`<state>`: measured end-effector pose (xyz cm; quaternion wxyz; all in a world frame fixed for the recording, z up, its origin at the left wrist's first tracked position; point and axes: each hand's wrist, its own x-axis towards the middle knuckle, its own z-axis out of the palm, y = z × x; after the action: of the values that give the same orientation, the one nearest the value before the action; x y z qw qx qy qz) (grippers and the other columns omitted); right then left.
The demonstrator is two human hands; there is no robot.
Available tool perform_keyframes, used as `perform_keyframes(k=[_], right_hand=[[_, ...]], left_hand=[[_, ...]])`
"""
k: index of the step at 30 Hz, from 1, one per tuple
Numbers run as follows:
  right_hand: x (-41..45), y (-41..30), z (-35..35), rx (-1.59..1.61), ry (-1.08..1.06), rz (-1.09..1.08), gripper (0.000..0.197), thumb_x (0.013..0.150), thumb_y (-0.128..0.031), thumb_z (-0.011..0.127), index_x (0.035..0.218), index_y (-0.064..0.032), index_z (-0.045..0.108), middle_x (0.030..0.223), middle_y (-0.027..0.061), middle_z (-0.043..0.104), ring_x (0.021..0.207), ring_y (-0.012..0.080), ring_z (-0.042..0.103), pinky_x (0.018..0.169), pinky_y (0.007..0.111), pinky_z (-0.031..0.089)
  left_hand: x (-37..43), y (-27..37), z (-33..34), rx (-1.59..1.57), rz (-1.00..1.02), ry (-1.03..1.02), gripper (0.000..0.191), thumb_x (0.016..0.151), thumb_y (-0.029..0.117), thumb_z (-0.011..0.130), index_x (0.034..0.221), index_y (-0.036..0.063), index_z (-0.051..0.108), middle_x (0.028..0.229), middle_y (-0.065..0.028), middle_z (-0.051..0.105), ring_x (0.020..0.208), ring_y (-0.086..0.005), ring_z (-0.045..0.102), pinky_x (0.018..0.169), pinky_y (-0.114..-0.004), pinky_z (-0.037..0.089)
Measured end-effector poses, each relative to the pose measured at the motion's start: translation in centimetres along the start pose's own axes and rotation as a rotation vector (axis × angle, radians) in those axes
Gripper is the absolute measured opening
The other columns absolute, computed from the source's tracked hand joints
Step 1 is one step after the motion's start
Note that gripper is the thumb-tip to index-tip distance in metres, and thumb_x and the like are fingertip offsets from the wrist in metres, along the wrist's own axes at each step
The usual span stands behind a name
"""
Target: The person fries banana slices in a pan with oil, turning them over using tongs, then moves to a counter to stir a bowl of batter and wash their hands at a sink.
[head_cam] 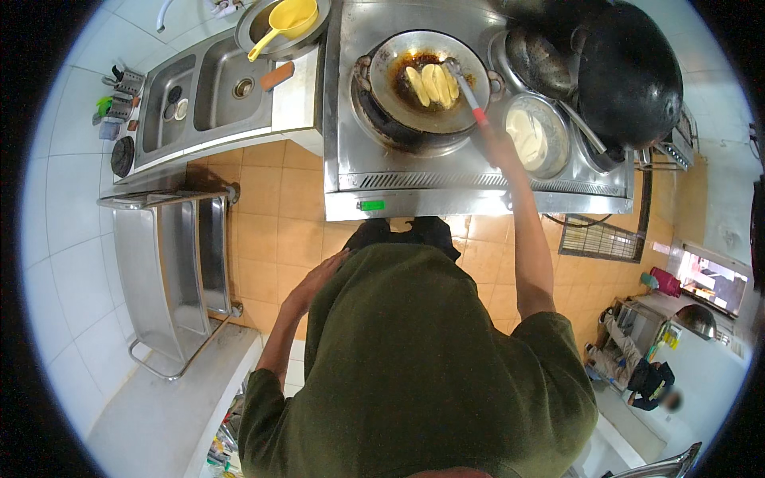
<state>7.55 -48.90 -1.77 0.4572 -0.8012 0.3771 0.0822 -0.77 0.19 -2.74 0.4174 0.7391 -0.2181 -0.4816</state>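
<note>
In my right hand (496, 146) is a utensil with a red grip and a grey shaft (466, 89). Its head reaches into a metal wok (382, 69) with two looped handles. Several long yellow slices (439, 83), which look like banana, lie side by side in dark oil; the utensil's head is beside their upper right end. Just right of the wok, near my right hand, stands a bowl (560, 134) of thick pale batter (525, 137). My left hand (320, 275) rests against my left side with nothing visible in it, its fingertips partly hidden.
A large black wok (630, 77) and a perforated pan (541, 63) crowd the stove's right side. Leftward are a double sink (224, 89), a brown sponge-like block (277, 76) and a yellow ladle (293, 21) on a basin. A metal trolley (140, 269) stands behind left; a person (648, 379) is far right.
</note>
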Motion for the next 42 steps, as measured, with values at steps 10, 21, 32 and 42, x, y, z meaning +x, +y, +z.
perform_keyframes(k=[10,21,32,42], right_hand=[[0.2,0.2,0.4,0.100,-0.097,0.014,0.058,0.095,-0.057,0.049,0.085,0.0000,0.056,0.062,0.0033,0.050,0.046,0.0111,0.048,0.041,0.029,0.038],[-1.6,2.6,-0.7,-0.289,0.229,-0.302,0.061,0.095,-0.054,0.053,0.085,0.0064,0.061,0.079,0.0321,0.062,0.081,0.0496,0.062,0.071,0.051,0.048],[-2.0,5.1,3.2,-0.040,0.297,-0.440,0.050,0.098,-0.041,0.054,0.093,0.0084,0.061,0.073,0.0252,0.062,0.066,0.0382,0.061,0.063,0.045,0.046],[-10.7,2.0,3.0,0.026,0.386,-0.041,0.053,0.098,-0.045,0.051,0.097,0.0063,0.061,0.070,0.0122,0.057,0.066,0.0218,0.048,0.067,0.036,0.041]], left_hand=[[-0.9,1.2,0.6,-0.040,-0.032,0.053,0.055,0.101,0.030,0.037,0.148,0.0025,0.032,0.155,-0.0164,0.030,0.143,-0.0307,0.032,0.118,-0.039,0.026],[-0.4,-0.1,1.2,-0.102,-0.027,0.098,0.055,0.101,0.030,0.038,0.148,0.0021,0.033,0.154,-0.0189,0.032,0.143,-0.0316,0.031,0.118,-0.040,0.025],[-0.2,1.3,0.0,-0.034,-0.109,0.010,0.053,0.099,0.027,0.041,0.148,0.0089,0.034,0.153,-0.0173,0.034,0.140,-0.0319,0.036,0.116,-0.041,0.029],[0.8,2.4,-1.7,0.284,0.010,-0.125,0.054,0.097,0.028,0.046,0.147,0.0108,0.035,0.152,-0.0182,0.035,0.132,-0.0363,0.046,0.111,-0.043,0.038]])
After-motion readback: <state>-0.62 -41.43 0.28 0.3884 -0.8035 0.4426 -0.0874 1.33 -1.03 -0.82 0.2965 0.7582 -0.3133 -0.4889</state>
